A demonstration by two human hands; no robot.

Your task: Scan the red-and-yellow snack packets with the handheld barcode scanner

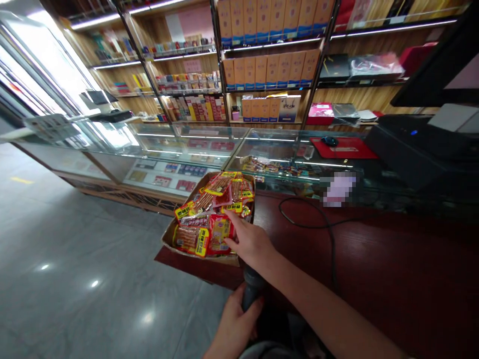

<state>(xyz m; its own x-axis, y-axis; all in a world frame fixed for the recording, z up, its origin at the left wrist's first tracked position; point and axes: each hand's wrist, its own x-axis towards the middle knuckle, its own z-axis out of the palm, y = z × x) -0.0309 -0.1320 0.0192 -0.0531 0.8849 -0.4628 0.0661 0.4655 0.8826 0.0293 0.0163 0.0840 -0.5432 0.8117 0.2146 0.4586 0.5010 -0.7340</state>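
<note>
At the lower middle, my left hand [236, 319] is wrapped round a dark grey scanner-like handle [251, 285]. The upper end of this handle is hidden behind my right wrist. My right hand [250, 240] reaches over the near right part of a cardboard box [239, 260] full of snack packets. Its index finger and thumb are spread, with the fingertips at the right edge of a red snack packet [219, 230]; whether they touch it I cannot tell. Beside that one lies a clear, yellow-ended packet of brown sticks [190, 240], and several similar packets are heaped behind.
The box stands at the left corner of a dark red counter [299, 249]. A black cable [331, 239] loops over the counter. Glass display cases [194, 142] run behind, with a mouse [329, 141] on a red pad [359, 148]. A dark monitor [430, 65] overhangs the right.
</note>
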